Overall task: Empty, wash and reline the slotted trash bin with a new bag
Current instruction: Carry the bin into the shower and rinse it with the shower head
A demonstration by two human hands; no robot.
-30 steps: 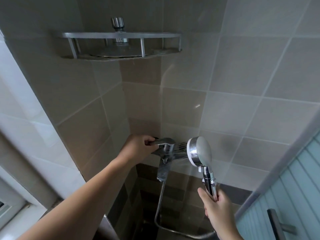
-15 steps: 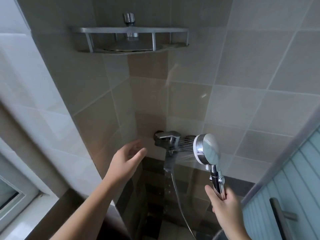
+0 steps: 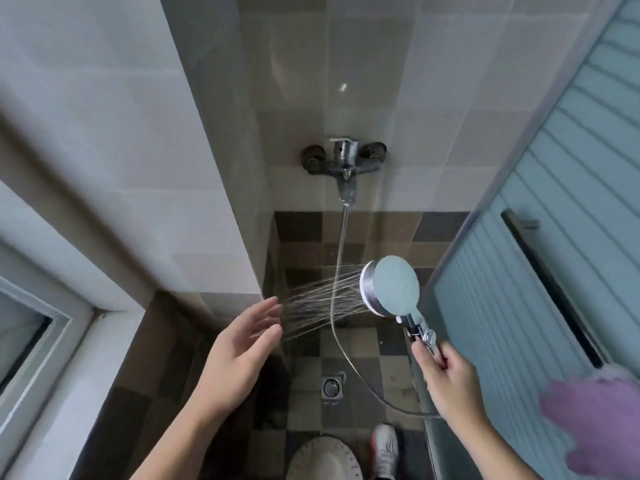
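Left hand (image 3: 242, 344) in spray, right hand (image 3: 450, 379) gripping showerhead (image 3: 391, 287), bin (image 3: 323, 459) below

There are two hands: one left hand (image 3: 242, 344) and one right hand (image 3: 450, 379). I count one shower head (image 3: 393, 289), one hose (image 3: 337, 271), one wall mixer tap (image 3: 344, 159) above the shower head, one floor drain (image 3: 333, 386), one white slotted bin (image 3: 323, 460), one shoe (image 3: 384, 448), one door handle (image 3: 550, 292)

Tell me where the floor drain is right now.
In the head view the floor drain sits low and centre on the checkered tile floor, between the two forearms, below the spray and just above the white slotted bin.
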